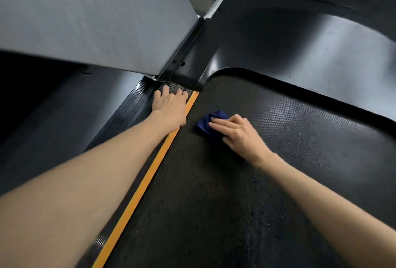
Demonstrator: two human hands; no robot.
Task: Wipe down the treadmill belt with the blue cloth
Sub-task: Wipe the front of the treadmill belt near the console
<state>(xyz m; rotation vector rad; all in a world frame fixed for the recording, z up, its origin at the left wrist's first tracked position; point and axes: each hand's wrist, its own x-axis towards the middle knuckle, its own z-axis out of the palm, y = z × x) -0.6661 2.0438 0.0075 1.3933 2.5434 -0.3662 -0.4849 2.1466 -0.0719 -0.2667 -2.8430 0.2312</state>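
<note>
Here, both arms reach forward and down, nearly straight, on either side of the orange strip (137, 197) that runs along the edge of the treadmill belt (214, 192).

The left hand (170, 105) lies palm down on the ribbed side rail (132, 107), just left of the orange strip and close to the strip's far end. Its fingers are straight and slightly spread. It holds nothing, and the heel of the hand overlaps the strip.

The right hand (237, 131) is on the belt, a little to the right of the orange strip and about level with the left wrist. It is turned inward, so its fingers point towards the strip. They lie fairly straight and close together over the blue cloth (206, 121), pressing it flat to the belt rather than gripping it. The cloth is bunched up, and its free part sticks out beyond the fingertips, between them and the strip.

Past the strip's far end rises the black motor cover (278, 53), curving round the front of the belt.
</note>
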